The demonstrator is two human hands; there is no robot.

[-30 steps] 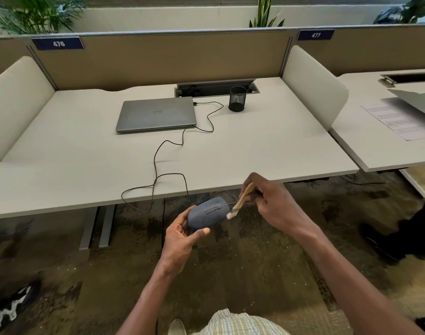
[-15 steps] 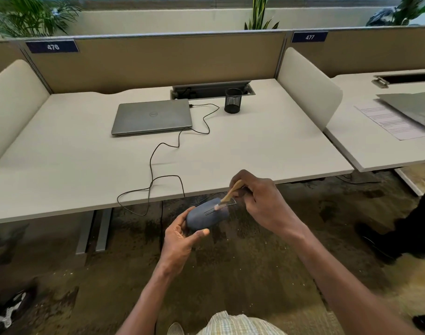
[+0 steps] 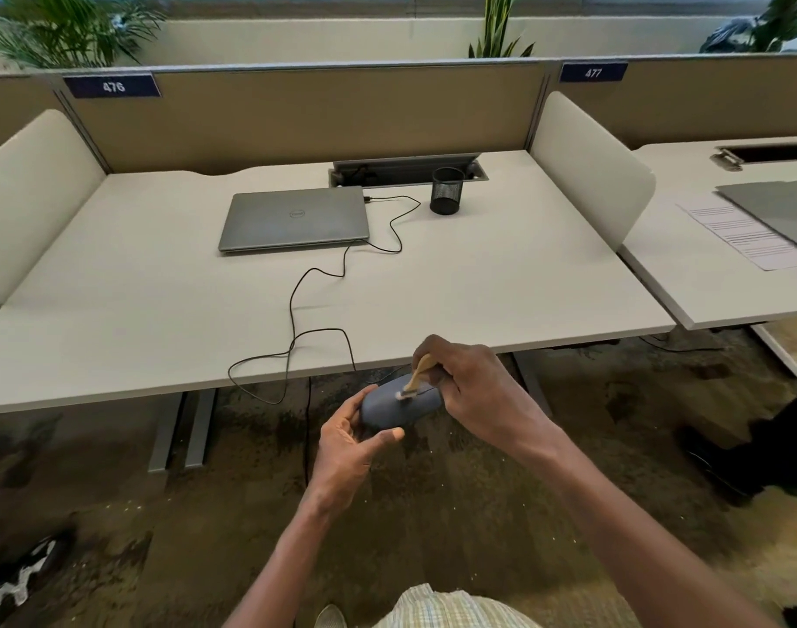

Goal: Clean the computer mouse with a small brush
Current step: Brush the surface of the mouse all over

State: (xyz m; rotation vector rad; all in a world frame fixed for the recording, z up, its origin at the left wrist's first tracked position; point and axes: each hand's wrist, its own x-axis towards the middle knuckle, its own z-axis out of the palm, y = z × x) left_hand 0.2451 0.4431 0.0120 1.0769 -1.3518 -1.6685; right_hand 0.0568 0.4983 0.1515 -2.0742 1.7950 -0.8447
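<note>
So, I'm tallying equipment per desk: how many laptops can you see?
2. One closed laptop lies on the desk labelled 476, cable plugged in. A second closed one lies on paper on desk 477, partly cut off by the frame; others may sit out of view.

A dark blue sign (image 3: 113, 86) on the left of the partition reads "476"; a like sign (image 3: 593, 73) farther right reads "477". The closed laptop (image 3: 295, 218) on the desk bears a round logo on its lid, too small to read; the printed sheet (image 3: 745, 235) on the next desk carries lines of text, too blurred to make out.
</note>
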